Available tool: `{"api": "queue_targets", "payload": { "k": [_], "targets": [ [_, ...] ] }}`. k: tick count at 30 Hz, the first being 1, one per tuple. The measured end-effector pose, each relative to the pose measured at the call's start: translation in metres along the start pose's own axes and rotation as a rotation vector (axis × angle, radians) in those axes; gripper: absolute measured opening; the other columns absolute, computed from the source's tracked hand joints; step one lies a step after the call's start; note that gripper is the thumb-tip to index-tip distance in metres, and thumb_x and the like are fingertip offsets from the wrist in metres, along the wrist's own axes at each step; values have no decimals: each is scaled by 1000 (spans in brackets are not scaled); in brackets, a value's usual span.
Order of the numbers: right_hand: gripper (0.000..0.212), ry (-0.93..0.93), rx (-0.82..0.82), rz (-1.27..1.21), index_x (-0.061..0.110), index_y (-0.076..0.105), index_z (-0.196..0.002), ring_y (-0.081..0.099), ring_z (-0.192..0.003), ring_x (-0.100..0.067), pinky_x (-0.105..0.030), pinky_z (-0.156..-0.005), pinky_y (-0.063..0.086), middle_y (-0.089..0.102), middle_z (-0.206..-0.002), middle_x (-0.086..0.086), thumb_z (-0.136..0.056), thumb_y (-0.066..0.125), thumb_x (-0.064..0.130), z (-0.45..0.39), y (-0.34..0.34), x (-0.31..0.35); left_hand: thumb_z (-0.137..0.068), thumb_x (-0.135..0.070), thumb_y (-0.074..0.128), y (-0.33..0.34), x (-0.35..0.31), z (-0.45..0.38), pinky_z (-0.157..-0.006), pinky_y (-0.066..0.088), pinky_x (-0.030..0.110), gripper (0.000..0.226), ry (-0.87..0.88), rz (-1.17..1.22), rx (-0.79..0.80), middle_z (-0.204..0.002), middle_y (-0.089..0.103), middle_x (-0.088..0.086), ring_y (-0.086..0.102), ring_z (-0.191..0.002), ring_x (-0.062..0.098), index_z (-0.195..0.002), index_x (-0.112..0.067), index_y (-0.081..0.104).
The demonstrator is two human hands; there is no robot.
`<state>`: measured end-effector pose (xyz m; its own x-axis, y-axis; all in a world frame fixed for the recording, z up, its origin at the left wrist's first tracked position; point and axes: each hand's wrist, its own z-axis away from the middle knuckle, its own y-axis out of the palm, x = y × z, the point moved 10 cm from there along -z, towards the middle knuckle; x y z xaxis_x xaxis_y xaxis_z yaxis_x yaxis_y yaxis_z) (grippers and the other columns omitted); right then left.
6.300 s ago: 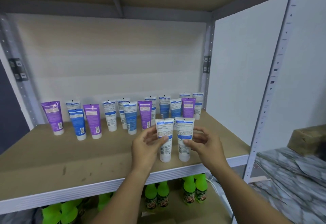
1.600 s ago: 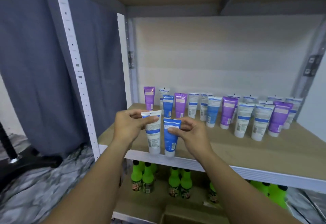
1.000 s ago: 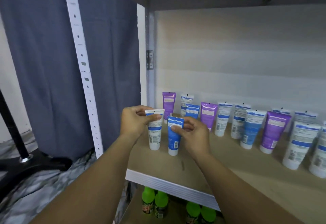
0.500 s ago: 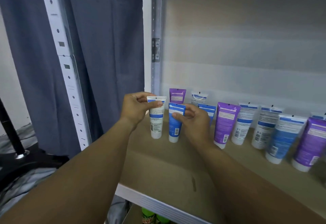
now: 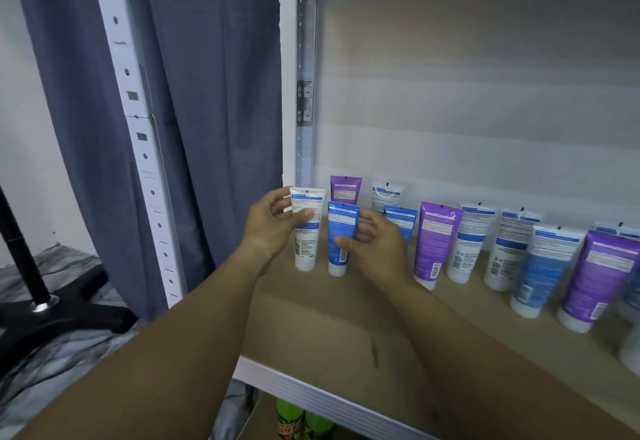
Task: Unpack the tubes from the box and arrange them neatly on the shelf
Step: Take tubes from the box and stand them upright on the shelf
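From the head camera, a wooden shelf [image 5: 311, 328] with a white metal front edge is seen from above and slightly to the left. Near its left end, two tubes are stood cap-down, just beside each other. The white tube [image 5: 306, 231] is gripped by the left hand [image 5: 273, 228], whose thumb is laid across the label while the fingers are curled round the back. The blue tube [image 5: 341, 238] is held low on its body by the right hand [image 5: 377, 249], with the thumb pressed to the front and the fingers curled behind. The two hands are kept apart, each on its own tube.

Behind these, at the back left corner of the shelf, a purple tube [image 5: 345, 190] and a white tube with a blue band [image 5: 385, 195] are set upright against the back panel. A row of further tubes [image 5: 502, 252], purple, white and blue, is ranged toward the right end, all cap-down. Whether the two held tubes rest fully on the board cannot be told for certain, though their caps are seen at its surface.

Below the shelf, green bottles [image 5: 294, 419] are partly visible. To the left, a grey curtain [image 5: 207, 93] is hung behind a white perforated upright [image 5: 138, 127], and a black stand base [image 5: 52, 315] is placed on the floor.
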<state>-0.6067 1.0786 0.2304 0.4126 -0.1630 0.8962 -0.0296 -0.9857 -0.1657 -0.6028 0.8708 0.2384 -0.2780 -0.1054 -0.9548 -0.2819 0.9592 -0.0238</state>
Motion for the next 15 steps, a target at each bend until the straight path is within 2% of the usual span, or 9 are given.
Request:
{"api": "queue_targets", "payload": {
  "k": [3, 5, 7, 9, 10, 13, 15],
  "targets": [
    [51, 61, 2, -3, 16, 60, -118, 66, -93, -2, -17, -74, 55, 69, -108, 8, -73, 82, 7, 14, -7, -4, -83, -15, 79, -11, 2, 24, -69, 54, 13, 59, -34, 16, -79, -126, 64, -5, 66, -99, 3, -135, -13, 52],
    [49, 130, 25, -11, 17, 60, -113, 63, -88, -3, -23, -76, 54, 65, -97, 11, -71, 83, 6, 30, -13, -5, -84, -15, 79, -17, 3, 45, -63, 51, 9, 57, -55, 1, -141, -123, 62, -6, 62, -90, -5, -135, -14, 52],
    [52, 177, 25, -104, 12, 59, -111, 56, -78, -10, -27, -74, 52, 57, -85, 9, -67, 84, 0, 48, -21, -7, -83, -15, 80, -20, 6, 67, -74, 53, 15, 54, -93, -11, -188, -122, 65, -1, 65, -91, 2, -130, -13, 56],
    [51, 200, -17, -118, 1, 59, -115, 55, -80, -18, -15, -64, 51, 58, -89, -4, -70, 78, -11, 73, -38, -3, -82, -11, 80, -16, 8, 93, -88, 55, 29, 42, -116, 8, -190, -115, 70, 6, 68, -98, 15, -119, -13, 60],
    [50, 206, -26, -70, -1, 59, -116, 59, -83, -20, -11, -61, 51, 61, -94, -10, -71, 77, -12, 88, -47, 0, -82, -8, 79, -10, 7, 109, -90, 55, 32, 35, -123, 15, -174, -108, 72, 7, 69, -96, 16, -113, -14, 62],
    [45, 229, -20, -15, 7, 63, -111, 66, -84, -19, -14, -71, 54, 69, -100, -13, -71, 81, -2, 135, -69, 2, -86, -4, 74, 13, 2, 161, -80, 57, 27, 19, -106, 63, -109, -82, 74, -2, 68, -75, 10, -100, -14, 68],
    [40, 262, -12, -32, 11, 64, -106, 65, -82, -17, -18, -75, 55, 70, -96, -11, -71, 80, -3, 168, -83, 5, -87, -3, 73, 30, -6, 195, -66, 56, 21, 12, -85, 111, -83, -77, 71, 4, 65, -64, 10, -97, -8, 69]
  ]
}}
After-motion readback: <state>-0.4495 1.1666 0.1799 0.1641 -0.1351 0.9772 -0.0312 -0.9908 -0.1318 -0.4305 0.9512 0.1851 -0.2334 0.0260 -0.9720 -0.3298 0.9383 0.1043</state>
